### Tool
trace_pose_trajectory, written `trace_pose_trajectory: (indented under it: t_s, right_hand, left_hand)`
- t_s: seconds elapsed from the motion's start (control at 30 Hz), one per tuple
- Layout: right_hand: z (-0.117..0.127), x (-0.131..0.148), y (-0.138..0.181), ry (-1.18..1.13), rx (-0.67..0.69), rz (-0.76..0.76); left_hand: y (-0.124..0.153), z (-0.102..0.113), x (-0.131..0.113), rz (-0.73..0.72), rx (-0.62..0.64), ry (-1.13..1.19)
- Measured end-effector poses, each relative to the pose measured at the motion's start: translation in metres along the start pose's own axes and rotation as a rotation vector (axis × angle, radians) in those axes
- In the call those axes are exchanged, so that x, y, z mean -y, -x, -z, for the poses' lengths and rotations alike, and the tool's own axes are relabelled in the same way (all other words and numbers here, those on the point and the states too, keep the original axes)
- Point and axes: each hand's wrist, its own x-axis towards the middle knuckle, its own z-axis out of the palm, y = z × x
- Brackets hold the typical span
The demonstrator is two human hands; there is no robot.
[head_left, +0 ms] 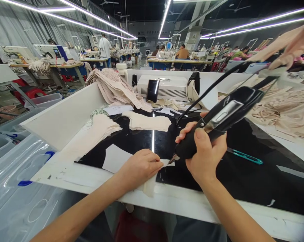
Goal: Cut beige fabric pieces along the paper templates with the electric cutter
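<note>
Head-worn, the camera faces forward and down, left hand (141, 165) and right hand (204, 158) near.

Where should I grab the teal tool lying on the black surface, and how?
Probably pinch the teal tool by its rounded right end, coming from above and from the right. It lies flat on the black surface, and that end is uncovered, while the narrower end points toward the right hand, which already holds the black handheld tool.
</note>
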Motion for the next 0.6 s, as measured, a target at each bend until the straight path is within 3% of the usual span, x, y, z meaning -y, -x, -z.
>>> trace_pose_trajectory:
  t_s: [0.3, 0.6]
  right_hand:
    - [0.0018, -0.0032, 0.0072, 0.041, 0.04, -0.01]
    - [0.0084, -0.0013, -0.0016, 0.038, -0.044, 0.011]
  left_hand:
    - [0.0006, 0.0005, 0.0006, -0.005, 0.002, -0.003]
    - [-0.0006, 0.0005, 0.0012, -0.019, -0.016, -0.011]
